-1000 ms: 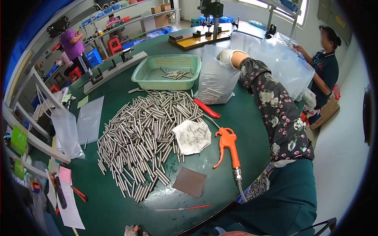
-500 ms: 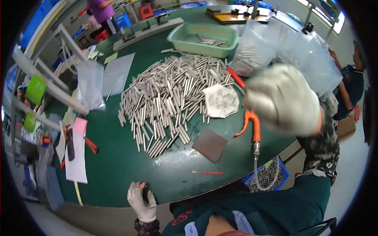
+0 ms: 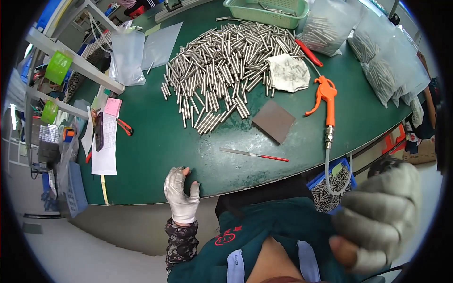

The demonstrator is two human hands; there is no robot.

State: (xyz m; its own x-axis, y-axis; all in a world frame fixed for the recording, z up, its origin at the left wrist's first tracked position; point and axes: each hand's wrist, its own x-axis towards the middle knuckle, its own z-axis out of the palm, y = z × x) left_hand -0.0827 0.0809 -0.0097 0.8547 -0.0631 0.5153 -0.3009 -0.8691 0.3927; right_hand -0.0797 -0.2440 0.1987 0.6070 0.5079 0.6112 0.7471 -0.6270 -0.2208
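Green matting covers the round table, and on its near edge the left hand is laid, gloved in grey-white, fingers spread and flat, gripping nothing. The right hand, likewise gloved, is raised close to the camera at the lower right, off the table; its fingers are curled loosely and blurred, and nothing is seen held in them, though whether something small is enclosed cannot be told.

The step in hand is judged to be a pause between handlings: neither hand is on a workpiece. A reach forward across the table would be called for by the next move, since everything workable lies well apart from both hands.

Nearest to the left hand, somewhat farther in and to the right, a slim file with a red handle is lying flat. Beyond it a brown abrasive pad is set, and to its right an orange air blow gun with its hose trailing over the near edge. Farther still, the heap of metal rods is spread across the middle of the table, with a soiled white rag touching its right side. A green basket stands at the far edge, beyond the heap.
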